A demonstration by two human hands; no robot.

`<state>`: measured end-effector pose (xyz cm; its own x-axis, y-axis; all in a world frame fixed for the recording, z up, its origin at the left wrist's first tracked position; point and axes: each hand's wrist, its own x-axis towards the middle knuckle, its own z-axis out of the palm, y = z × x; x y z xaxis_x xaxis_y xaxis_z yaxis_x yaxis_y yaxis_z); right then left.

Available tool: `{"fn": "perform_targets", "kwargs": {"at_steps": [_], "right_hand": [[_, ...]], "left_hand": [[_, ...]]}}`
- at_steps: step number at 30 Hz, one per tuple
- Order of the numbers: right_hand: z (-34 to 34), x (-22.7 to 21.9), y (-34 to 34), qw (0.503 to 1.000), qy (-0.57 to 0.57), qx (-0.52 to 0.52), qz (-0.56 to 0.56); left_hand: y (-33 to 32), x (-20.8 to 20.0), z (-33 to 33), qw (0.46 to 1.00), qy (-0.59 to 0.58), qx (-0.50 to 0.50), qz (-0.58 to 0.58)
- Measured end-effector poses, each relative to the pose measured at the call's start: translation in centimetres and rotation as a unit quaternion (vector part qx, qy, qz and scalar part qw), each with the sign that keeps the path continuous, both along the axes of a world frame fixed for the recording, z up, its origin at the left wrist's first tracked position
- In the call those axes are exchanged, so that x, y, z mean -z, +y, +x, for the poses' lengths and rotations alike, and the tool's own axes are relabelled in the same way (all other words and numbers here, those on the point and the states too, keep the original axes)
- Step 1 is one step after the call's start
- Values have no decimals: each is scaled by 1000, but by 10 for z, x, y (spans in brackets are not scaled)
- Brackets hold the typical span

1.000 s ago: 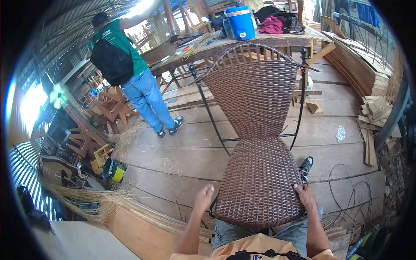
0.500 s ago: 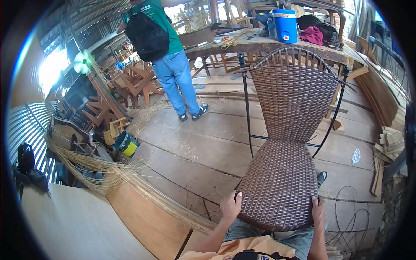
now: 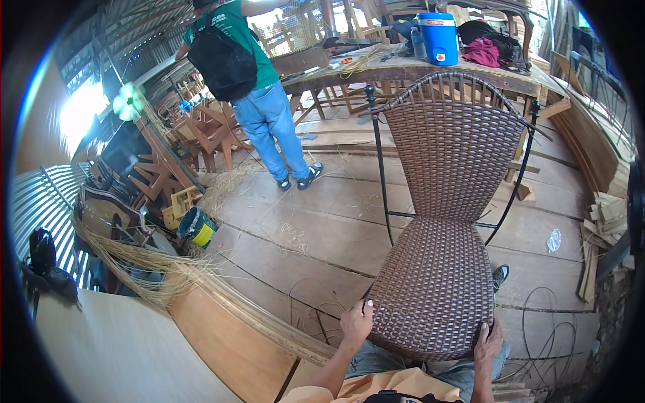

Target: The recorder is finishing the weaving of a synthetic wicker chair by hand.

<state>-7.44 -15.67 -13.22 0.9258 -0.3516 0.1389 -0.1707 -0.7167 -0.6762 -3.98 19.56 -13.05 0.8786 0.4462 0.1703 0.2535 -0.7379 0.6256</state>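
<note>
A brown woven wicker chair with a thin black metal frame stands right in front of me, its seat toward my lap and its tall back away. My left hand grips the left front edge of the seat, thumb on the rim and fingers partly hidden beneath. At the right front corner, my right hand holds the seat edge, the thumb lying against the weave. Loose dark strands curl on the floor to the right of the chair.
A person in a green shirt with a black backpack stands far left, turned away. Behind the chair, a workbench bears a blue cooler. Wooden panels, straw-like fibres and a bucket lie left; wood offcuts lie right.
My right hand has slid down toward the front corner of the seat, its thumb now nearer the front. My left hand and the chair stay almost where they were.
</note>
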Motion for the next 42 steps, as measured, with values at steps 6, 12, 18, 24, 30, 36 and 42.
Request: {"fn": "perform_targets", "kwargs": {"at_steps": [6,12,18,24,30,36,42], "right_hand": [[-7,16,-3,1000,13,0,1],[-10,10,0,999,23,21,-15],[1,-14,15,998,-21,47,-29],[0,-14,8,998,9,58,-39],[-10,-7,7,997,-19,63,-41],[-13,-5,9,997,-31,63,-46],[-9,-9,5,997,-27,56,-47]], "left_hand": [[6,4,-7,1000,7,-6,7],[1,-6,-3,998,54,0,33],[3,-8,2,1000,21,19,1],[-8,-11,3,999,5,14,-32],[-2,1,-4,999,-10,32,-1],[-3,-7,-7,999,11,36,-3],[-2,-1,-3,999,-16,41,-8]]}}
